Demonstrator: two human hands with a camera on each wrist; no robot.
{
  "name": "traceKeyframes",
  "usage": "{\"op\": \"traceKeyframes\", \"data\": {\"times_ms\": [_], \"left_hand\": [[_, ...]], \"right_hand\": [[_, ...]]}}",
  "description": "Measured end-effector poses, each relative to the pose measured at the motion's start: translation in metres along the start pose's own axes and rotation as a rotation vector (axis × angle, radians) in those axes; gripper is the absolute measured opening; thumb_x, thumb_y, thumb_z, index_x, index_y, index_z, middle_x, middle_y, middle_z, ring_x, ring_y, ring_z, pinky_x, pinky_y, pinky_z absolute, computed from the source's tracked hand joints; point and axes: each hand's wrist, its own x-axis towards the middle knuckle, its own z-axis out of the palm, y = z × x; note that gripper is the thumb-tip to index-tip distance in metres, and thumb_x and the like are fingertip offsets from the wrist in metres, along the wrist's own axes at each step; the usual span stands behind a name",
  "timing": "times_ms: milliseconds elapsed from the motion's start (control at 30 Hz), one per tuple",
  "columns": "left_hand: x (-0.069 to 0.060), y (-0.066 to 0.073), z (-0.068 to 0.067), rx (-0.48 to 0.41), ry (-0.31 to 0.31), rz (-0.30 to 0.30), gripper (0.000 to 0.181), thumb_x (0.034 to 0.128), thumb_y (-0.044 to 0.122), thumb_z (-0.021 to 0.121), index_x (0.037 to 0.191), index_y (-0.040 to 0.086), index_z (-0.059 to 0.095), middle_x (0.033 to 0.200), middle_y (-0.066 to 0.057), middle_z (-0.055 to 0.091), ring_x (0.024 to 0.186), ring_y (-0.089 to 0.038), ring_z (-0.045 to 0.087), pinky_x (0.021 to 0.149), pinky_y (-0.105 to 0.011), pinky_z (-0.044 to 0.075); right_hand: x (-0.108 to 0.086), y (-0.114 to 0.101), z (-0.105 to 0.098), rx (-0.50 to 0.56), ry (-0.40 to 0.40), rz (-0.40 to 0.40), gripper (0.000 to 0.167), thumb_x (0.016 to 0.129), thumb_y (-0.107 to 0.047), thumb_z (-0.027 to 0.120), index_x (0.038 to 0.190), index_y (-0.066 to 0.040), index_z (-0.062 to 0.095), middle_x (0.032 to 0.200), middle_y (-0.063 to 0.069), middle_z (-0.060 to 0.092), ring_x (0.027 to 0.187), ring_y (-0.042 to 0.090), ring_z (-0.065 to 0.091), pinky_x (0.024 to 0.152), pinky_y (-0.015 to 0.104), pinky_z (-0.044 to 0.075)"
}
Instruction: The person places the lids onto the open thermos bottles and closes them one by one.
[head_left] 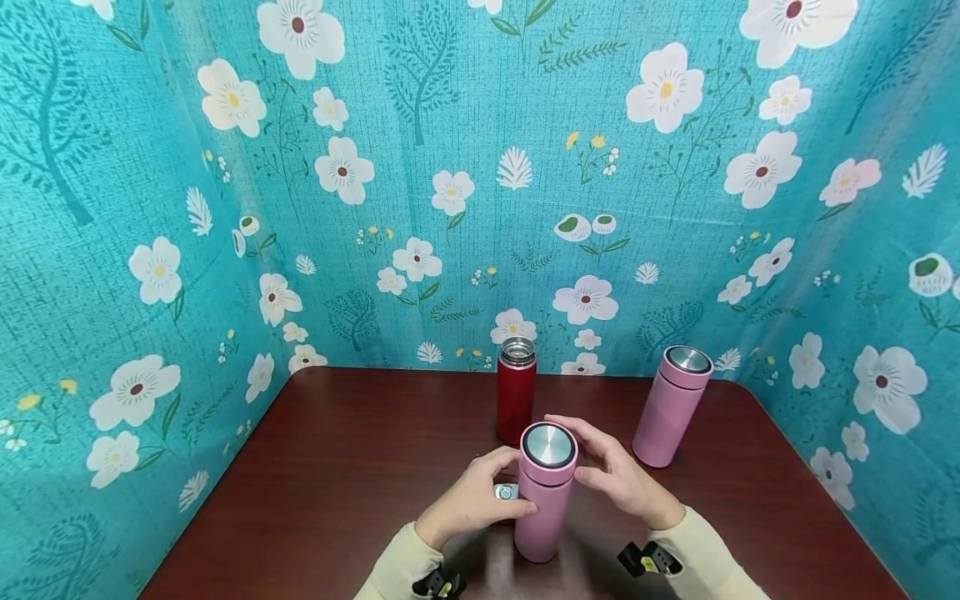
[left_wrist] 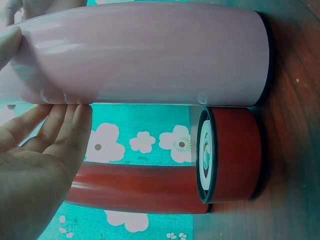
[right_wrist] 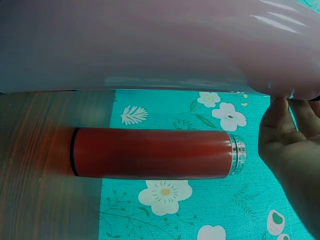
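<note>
A pink thermos (head_left: 542,521) with a silver-topped lid (head_left: 549,446) stands upright on the table. My left hand (head_left: 472,500) holds its body, thumb on the near side and fingers reaching to the far side. With fingers and thumb, my right hand (head_left: 618,475) grips the thermos at its lid from the other side. Beside the thermos base sits a red cap (left_wrist: 235,155), partly hidden by my left hand in the head view. Behind stands a red thermos (head_left: 516,400) without its cap, its metal neck showing; the right wrist view shows this red thermos (right_wrist: 155,153) too.
A second pink thermos (head_left: 671,408), lid on, stands at the back right of the dark wooden table (head_left: 360,450). Blue flowered cloth (head_left: 480,250) hangs around the table's back and sides.
</note>
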Motion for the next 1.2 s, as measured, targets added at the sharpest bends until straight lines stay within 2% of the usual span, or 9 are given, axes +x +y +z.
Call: {"op": "traceKeyframes", "data": {"times_ms": [167, 400, 600, 800, 1000, 1200], "left_hand": [[0.0000, 0.0003, -0.0005, -0.006, -0.003, -0.005, 0.054, 0.0807, 0.027, 0.074, 0.129, 0.018, 0.053, 0.122, 0.005, 0.057, 0.112, -0.012, 0.054, 0.093, -0.029, 0.045], [0.0005, 0.0003, -0.0011, -0.012, -0.005, 0.006, 0.053, 0.0809, 0.027, 0.074, 0.129, 0.018, 0.053, 0.122, 0.005, 0.057, 0.111, -0.012, 0.055, 0.092, -0.029, 0.046], [0.0010, 0.0005, -0.0014, -0.012, -0.010, -0.005, 0.053, 0.0809, 0.027, 0.074, 0.129, 0.018, 0.053, 0.122, 0.006, 0.057, 0.111, -0.012, 0.054, 0.092, -0.030, 0.046], [0.0007, 0.0018, -0.0011, -0.008, -0.014, -0.028, 0.054, 0.0807, 0.028, 0.074, 0.130, 0.020, 0.053, 0.122, 0.006, 0.056, 0.111, -0.012, 0.053, 0.092, -0.030, 0.046], [0.0006, 0.0031, -0.0015, -0.005, -0.014, -0.032, 0.054, 0.0807, 0.029, 0.073, 0.130, 0.020, 0.053, 0.122, 0.006, 0.056, 0.111, -0.011, 0.053, 0.092, -0.030, 0.046], [0.0011, 0.0030, -0.0014, 0.002, -0.015, -0.021, 0.053, 0.0807, 0.028, 0.073, 0.129, 0.019, 0.054, 0.121, 0.006, 0.057, 0.110, -0.012, 0.055, 0.092, -0.029, 0.046]], "right_hand": [[-0.0003, 0.0004, 0.0005, -0.020, 0.015, -0.005, 0.055, 0.087, 0.004, 0.051, 0.139, 0.006, 0.034, 0.133, 0.013, 0.050, 0.120, 0.021, 0.051, 0.096, 0.031, 0.042], [-0.0014, 0.0003, 0.0008, -0.047, 0.040, 0.032, 0.057, 0.084, -0.001, 0.057, 0.137, -0.002, 0.036, 0.130, 0.013, 0.050, 0.117, 0.023, 0.053, 0.094, 0.032, 0.044], [-0.0006, 0.0018, -0.0009, 0.000, -0.004, -0.023, 0.057, 0.086, 0.004, 0.048, 0.141, 0.004, 0.031, 0.136, 0.016, 0.046, 0.122, 0.023, 0.049, 0.097, 0.031, 0.041], [-0.0007, 0.0032, -0.0019, 0.020, -0.013, -0.003, 0.056, 0.087, 0.006, 0.048, 0.140, 0.012, 0.029, 0.137, 0.014, 0.047, 0.123, 0.021, 0.048, 0.099, 0.031, 0.040], [-0.0010, 0.0036, -0.0009, -0.016, 0.004, -0.012, 0.056, 0.086, 0.004, 0.051, 0.139, 0.007, 0.032, 0.134, 0.015, 0.048, 0.121, 0.022, 0.049, 0.098, 0.030, 0.041], [-0.0022, 0.0026, 0.0007, -0.035, 0.029, 0.024, 0.059, 0.084, -0.001, 0.057, 0.137, 0.006, 0.032, 0.132, 0.014, 0.048, 0.119, 0.024, 0.051, 0.096, 0.033, 0.043]]}}
